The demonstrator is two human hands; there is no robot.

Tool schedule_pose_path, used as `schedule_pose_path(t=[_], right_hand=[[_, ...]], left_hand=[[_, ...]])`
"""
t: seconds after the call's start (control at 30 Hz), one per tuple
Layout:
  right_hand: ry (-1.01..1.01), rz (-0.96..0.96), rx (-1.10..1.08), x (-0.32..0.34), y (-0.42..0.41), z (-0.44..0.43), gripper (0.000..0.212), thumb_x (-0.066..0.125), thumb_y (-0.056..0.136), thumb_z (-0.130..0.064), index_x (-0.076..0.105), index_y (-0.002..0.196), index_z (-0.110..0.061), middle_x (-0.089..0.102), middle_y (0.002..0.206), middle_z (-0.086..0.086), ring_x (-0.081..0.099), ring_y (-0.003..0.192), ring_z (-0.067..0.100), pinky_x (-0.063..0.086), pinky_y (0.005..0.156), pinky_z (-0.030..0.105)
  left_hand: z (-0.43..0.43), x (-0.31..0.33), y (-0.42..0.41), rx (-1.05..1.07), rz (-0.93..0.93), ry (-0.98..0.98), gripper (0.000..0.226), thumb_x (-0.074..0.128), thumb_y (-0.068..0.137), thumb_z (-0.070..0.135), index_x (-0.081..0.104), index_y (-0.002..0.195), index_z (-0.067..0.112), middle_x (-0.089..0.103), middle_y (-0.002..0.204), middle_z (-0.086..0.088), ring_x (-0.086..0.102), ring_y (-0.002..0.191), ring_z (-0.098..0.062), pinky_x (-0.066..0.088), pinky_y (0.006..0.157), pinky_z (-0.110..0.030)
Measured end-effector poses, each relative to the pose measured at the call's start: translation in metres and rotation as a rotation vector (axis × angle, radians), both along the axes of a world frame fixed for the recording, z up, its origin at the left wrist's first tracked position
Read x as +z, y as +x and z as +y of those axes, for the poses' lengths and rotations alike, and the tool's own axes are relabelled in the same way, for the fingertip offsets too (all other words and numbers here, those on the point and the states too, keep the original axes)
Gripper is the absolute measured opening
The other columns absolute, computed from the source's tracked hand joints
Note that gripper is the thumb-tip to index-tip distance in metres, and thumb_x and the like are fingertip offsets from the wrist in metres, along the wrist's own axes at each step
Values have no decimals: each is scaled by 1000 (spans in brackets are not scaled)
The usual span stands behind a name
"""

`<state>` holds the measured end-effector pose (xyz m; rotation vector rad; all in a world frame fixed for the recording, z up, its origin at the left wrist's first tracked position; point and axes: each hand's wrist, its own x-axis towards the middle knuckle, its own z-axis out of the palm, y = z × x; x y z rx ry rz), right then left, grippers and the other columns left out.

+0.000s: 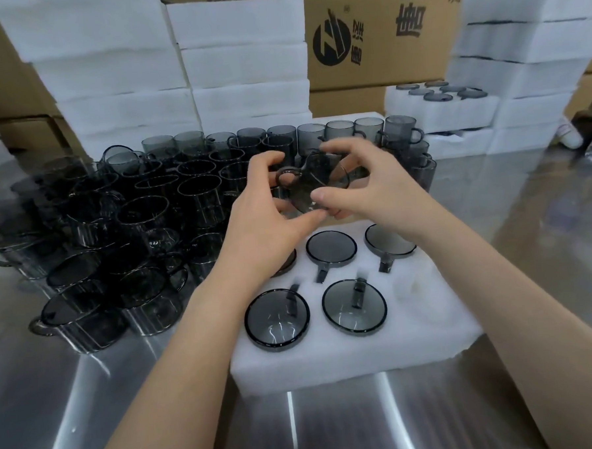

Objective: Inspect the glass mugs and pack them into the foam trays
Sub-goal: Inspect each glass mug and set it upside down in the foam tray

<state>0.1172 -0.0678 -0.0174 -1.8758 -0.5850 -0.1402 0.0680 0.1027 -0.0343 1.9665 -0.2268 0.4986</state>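
- Crowding the left of the shiny steel table (90,389): loose mugs (143,218) of smoky grey glass, cylindrical, ring-handled.
- Curling the left hand (269,205) round the held mug (306,186), fingers arched over its handle, thumb underneath.
- Pinching the same tilted mug with the right hand (371,189), fingertips above, thumb below.
- Lying beneath both hands: white foam tray (430,320), soft, grainy, five mugs sunk in round pockets.

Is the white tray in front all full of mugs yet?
Not full: the foam tray holds five mugs, and its near-right hole is empty.
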Motion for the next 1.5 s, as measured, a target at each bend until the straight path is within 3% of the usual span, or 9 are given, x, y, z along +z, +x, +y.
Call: schedule_pose_path(t=[0.2, 0.47, 0.67, 0.87, 0.97, 1.1, 1.17, 1.3, 1.5], right_hand=[[40, 102, 139, -2, -9, 5, 37, 78, 81, -14, 57, 110, -22, 59, 105, 8, 70, 65, 18, 59, 64, 28], [41, 131, 82, -2, -14, 10, 41, 80, 79, -21, 52, 109, -20, 59, 113, 11, 67, 68, 13, 56, 62, 23], [53, 71, 66, -8, -12, 11, 40, 82, 77, -22, 50, 101, -19, 60, 116, 14, 60, 110, 28, 59, 75, 42], [58, -24, -33, -7, -12, 14, 43, 79, 69, -42, 46, 87, -21, 59, 88, 5, 56, 83, 10, 48, 77, 31], [104, -35, -47, -6, -11, 12, 32, 77, 81, -33, 48, 84, -18, 59, 86, 10, 55, 81, 15, 47, 75, 36], [168, -9, -45, -5, -10, 11, 22, 65, 92, -29, 52, 78, -18, 62, 76, -5, 58, 74, 10, 51, 67, 28], [235, 76, -5, -4, -9, 8, 21, 58, 97, -26, 54, 78, -18, 68, 77, -8, 63, 71, 15, 57, 65, 38], [321, 211, 150, -5, -6, 3, 10, 52, 99, -18, 62, 98, -16, 72, 105, 6, 63, 78, 31, 57, 65, 39], [314, 280, 340, -6, 0, -6, 37, 62, 86, -17, 60, 123, -18, 64, 126, 13, 64, 74, 21, 57, 77, 37]], left_hand=[[5, 2, 1, -84, 13, -21, 57, 83, 62, 34, 59, 114, 33, 66, 107, 12, 67, 97, -11, 56, 91, -39], [11, 0, 4, -181, 37, -70, 54, 86, 66, 21, 61, 112, 36, 68, 102, 17, 70, 92, -10, 57, 84, -29], [5, 0, 3, -132, -19, -21, 57, 91, 62, 20, 64, 110, 34, 67, 107, 9, 67, 99, -13, 56, 90, -39], [1, 2, 0, -59, -153, 207, 66, 92, 58, 18, 60, 112, 41, 60, 106, 13, 54, 99, 6, 40, 86, -5], [0, 2, -1, -62, -176, 240, 66, 91, 59, 19, 56, 109, 44, 60, 107, 14, 52, 101, 8, 35, 85, -1], [0, 3, 0, -57, -173, 244, 64, 92, 60, 22, 60, 114, 36, 59, 109, 16, 50, 105, 9, 33, 88, 1], [0, 2, 1, -52, -164, 206, 64, 92, 60, 22, 62, 115, 34, 59, 110, 17, 51, 106, 8, 36, 92, -3], [0, 1, 1, -25, -132, 15, 59, 92, 59, 22, 64, 111, 33, 64, 108, 14, 61, 104, -8, 52, 94, -36], [2, 3, 1, 5, -94, -117, 54, 93, 59, 19, 62, 96, 42, 69, 95, 20, 68, 93, -6, 56, 88, -34]])
